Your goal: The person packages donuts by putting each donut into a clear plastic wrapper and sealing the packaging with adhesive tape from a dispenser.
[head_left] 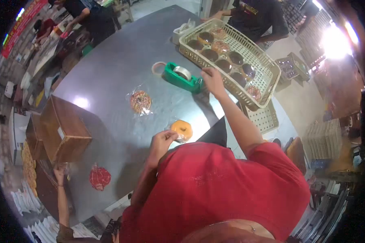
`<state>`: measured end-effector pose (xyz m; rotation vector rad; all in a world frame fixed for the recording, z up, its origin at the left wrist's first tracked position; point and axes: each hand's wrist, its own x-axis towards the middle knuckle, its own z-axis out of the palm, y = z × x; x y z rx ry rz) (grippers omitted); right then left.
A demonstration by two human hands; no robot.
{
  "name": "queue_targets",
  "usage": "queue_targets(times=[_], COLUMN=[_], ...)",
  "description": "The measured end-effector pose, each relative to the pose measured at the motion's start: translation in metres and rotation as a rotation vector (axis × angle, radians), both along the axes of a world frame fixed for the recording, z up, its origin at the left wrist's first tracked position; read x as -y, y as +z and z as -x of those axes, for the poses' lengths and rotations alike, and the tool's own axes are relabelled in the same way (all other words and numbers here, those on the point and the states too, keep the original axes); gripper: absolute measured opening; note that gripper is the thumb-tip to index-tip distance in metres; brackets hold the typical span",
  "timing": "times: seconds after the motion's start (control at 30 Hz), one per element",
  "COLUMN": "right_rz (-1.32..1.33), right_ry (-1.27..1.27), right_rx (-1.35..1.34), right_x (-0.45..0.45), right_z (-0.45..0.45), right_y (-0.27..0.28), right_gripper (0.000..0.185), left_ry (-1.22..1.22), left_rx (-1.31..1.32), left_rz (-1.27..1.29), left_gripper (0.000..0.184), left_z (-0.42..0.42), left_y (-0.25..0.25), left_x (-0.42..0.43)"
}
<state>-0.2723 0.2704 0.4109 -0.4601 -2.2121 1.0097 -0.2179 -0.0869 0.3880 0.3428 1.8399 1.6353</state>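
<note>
My left hand [163, 142] pinches the edge of a clear plastic bag around a plain glazed donut [181, 130] lying on the grey table. Its fingertips press at the donut's near left side. My right hand [213, 82] is at the cutter end of a green tape dispenser [183, 82] with a roll of clear tape. The fingers of that hand are closed; anything thin between them is too small to make out. Farther left, a sprinkled donut in a clear bag [140, 101] lies flat. A red, white-streaked bagged item [99, 177] rests near the left edge.
Beyond my right hand, a cream plastic crate [240, 94] holds several chocolate and sprinkled donuts. A loose tape ring [159, 68] lies beside the dispenser. Brown boxes [71, 131] stand at the left, with another person's hand [59, 175] below them. A person [257, 18] stands behind the crate.
</note>
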Motion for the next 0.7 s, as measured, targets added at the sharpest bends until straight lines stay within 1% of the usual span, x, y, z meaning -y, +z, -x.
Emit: queue_targets(times=[0.03, 0.1, 0.13, 0.17, 0.27, 0.3, 0.4, 0.43, 0.53, 0.57, 0.67, 0.7], right_rz=[0.005, 0.047, 0.063, 0.061, 0.243, 0.245, 0.423, 0.427, 0.502, 0.507, -0.218, -0.213], right_ry=[0.008, 0.036, 0.050, 0.057, 0.035, 0.035, 0.029, 0.025, -0.012, -0.013, -0.253, -0.252], right_rx=[0.004, 0.231, 0.341, 0.339, 0.555, 0.560, 0.395, 0.399, 0.258, 0.267, -0.103, -0.095], right_x=[-0.002, -0.004, -0.003, -0.002, 0.015, 0.017, 0.022, 0.023, 0.028, 0.028, 0.022, 0.019], right_z=[0.007, 0.018, 0.023, 0.026, 0.027, 0.029, 0.034, 0.035, 0.035, 0.028, -0.002, -0.006], right_y=[-0.006, -0.018, -0.016, -0.014, 0.011, 0.007, -0.008, -0.011, -0.013, -0.014, -0.011, -0.021], right_gripper=[0.028, 0.033, 0.036, 0.036, 0.043, 0.043, 0.041, 0.041, 0.040, 0.040, 0.037, 0.037], left_ry=[-0.043, -0.035, -0.033, -0.032, -0.024, -0.025, -0.077, -0.103, -0.103, -0.097, -0.093, -0.097], left_rx=[-0.091, -0.111, -0.139, -0.165, -0.146, -0.134, -0.130, -0.133, -0.111, -0.100, -0.030, 0.007], left_rz=[-0.005, -0.007, -0.014, -0.020, -0.044, -0.058, -0.022, -0.005, -0.039, -0.054, -0.093, -0.114], left_gripper=[0.017, 0.017, 0.018, 0.019, 0.021, 0.022, 0.022, 0.021, 0.022, 0.023, 0.022, 0.022], left_z=[0.001, -0.001, 0.000, 0.002, 0.003, 0.003, 0.005, 0.005, 0.007, 0.006, 0.006, 0.005], left_y=[0.001, -0.002, -0.003, -0.003, -0.002, 0.000, 0.011, 0.013, 0.007, 0.004, 0.011, 0.012], left_x=[-0.001, -0.001, -0.003, -0.004, -0.006, -0.007, -0.009, -0.009, -0.013, -0.012, -0.010, -0.009])
